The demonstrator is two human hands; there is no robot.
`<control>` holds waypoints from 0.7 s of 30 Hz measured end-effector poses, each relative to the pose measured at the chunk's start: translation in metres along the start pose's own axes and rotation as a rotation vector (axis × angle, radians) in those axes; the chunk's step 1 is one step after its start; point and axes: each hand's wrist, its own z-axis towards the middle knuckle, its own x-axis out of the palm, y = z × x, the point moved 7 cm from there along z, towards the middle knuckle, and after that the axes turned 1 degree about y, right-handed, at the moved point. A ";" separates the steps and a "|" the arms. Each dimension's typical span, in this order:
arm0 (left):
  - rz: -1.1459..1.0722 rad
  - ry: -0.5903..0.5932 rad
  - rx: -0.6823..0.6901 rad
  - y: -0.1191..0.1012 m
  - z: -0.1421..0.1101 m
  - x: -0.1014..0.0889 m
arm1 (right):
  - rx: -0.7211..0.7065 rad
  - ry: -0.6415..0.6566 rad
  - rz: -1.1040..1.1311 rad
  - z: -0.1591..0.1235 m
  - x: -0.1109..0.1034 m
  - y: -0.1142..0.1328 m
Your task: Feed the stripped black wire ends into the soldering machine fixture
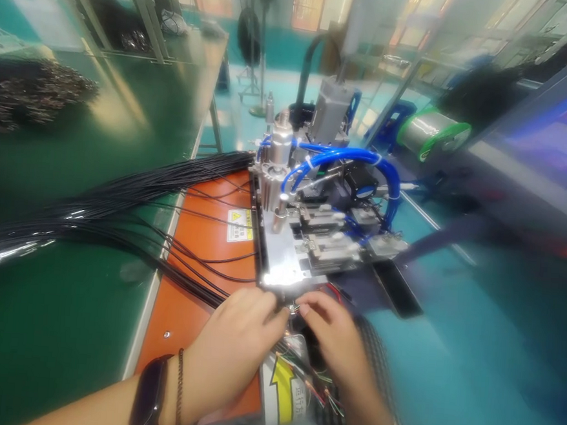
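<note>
My left hand (231,345) is curled over a black multi-core cable (219,292), with its fingertips at the front edge of a metal wire-processing fixture (320,241). The cable joins a long bundle of black cables (119,194) that fans across the bench. My right hand (333,339) is close to my left, its fingertips beside small stripped wire ends (293,308). Thin coloured wires (324,390) trail below it. The fingers hide part of the wire ends, so I cannot tell whether my right hand grips them.
The fixture has blue pneumatic tubing (350,156) and stands beside an orange panel (208,239) bearing a warning label (240,226). A yellow arrow sticker (281,390) lies near my hands. Green-topped benches (64,301), a wire spool (434,134) and a monitor (551,134) surround it.
</note>
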 end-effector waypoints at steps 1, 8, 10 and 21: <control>0.003 0.004 0.001 0.000 0.000 0.000 | -0.016 -0.011 -0.014 0.000 0.000 0.002; 0.029 0.061 -0.014 0.001 0.001 0.003 | 0.007 -0.037 -0.124 0.000 -0.001 0.004; 0.030 0.053 -0.010 0.000 0.001 0.003 | 0.022 -0.017 -0.138 0.001 0.001 0.003; 0.056 0.121 -0.028 -0.002 0.003 0.005 | 0.036 -0.024 -0.244 -0.004 0.000 0.010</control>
